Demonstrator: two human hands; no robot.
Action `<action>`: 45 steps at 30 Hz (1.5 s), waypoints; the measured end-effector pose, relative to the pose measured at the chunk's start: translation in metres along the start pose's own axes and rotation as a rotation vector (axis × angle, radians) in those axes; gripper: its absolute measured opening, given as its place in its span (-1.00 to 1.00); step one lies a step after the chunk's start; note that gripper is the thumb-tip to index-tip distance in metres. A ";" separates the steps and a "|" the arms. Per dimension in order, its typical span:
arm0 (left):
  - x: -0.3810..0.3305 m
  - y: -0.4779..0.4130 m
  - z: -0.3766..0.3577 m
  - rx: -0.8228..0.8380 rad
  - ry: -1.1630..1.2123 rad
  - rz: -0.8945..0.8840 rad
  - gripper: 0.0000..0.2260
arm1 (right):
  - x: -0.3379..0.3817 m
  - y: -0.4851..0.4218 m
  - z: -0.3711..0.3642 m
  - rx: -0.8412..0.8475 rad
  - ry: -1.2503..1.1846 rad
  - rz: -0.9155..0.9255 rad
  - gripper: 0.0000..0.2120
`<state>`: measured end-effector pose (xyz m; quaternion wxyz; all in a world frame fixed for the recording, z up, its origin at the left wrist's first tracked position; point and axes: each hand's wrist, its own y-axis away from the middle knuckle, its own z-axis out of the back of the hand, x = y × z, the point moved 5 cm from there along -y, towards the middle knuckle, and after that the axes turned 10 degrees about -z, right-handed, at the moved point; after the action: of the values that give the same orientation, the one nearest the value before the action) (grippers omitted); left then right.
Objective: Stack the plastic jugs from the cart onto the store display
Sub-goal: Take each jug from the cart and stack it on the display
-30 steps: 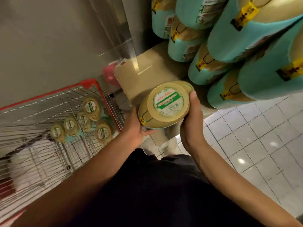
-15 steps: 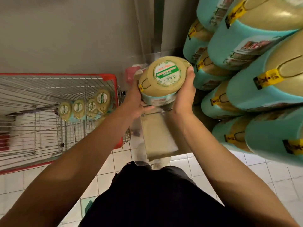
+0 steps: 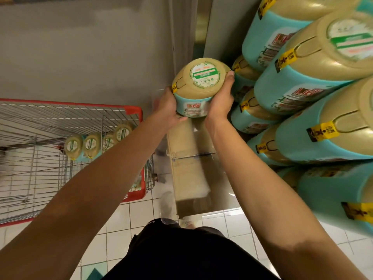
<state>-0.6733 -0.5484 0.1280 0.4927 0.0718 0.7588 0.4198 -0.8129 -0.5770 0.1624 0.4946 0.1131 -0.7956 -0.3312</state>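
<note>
White floor tiles (image 3: 139,219) run under everything, and nearest the camera a dark garment (image 3: 181,257) fills the bottom edge. Two bare forearms reach forward from it. The left hand (image 3: 166,110) grips the jug (image 3: 199,81) low on its left side, with the thumb lying along the bottom of the teal label and the fingers hidden behind. The right hand (image 3: 220,102) clasps the opposite side, palm against the wall of the jug and thumb tip up at the rim of the tan lid. Its fingers go round the back, out of sight. The jug hangs in the air between both hands, tilted so the lid and its round green-and-white sticker face the camera.

Below it stands a tall brown cardboard (image 3: 187,168) piece, blurred, with clear plastic about it. To the left is the cart (image 3: 133,108), wire with a red rim. The cart jugs (image 3: 91,144) sit in a row at its right end, lids up. To the right rises the stack (image 3: 314,83) of like jugs, tan lids turned to the camera and yellow tags at the handles. The held jug is just beside the stack's left edge, but I cannot tell whether it touches. Behind all this is a grey wall (image 3: 80,53) with a metal strip (image 3: 200,23) running up it
</note>
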 end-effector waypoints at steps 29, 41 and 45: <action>0.025 0.025 0.066 0.148 -0.218 -0.215 -0.57 | -0.034 0.026 0.060 -0.203 0.295 -0.045 -0.65; 0.048 0.119 0.142 0.315 -0.374 -0.498 -0.77 | -0.089 0.145 0.124 -0.037 0.439 0.035 -0.65; 0.058 0.140 0.164 0.271 -0.405 -0.506 -0.78 | -0.096 0.173 0.134 -0.004 0.525 0.073 -0.66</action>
<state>-0.6127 -0.3364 0.1605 0.7076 0.0278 0.6884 0.1570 -0.8567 -0.3420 0.1657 0.6960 0.1652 -0.6429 -0.2738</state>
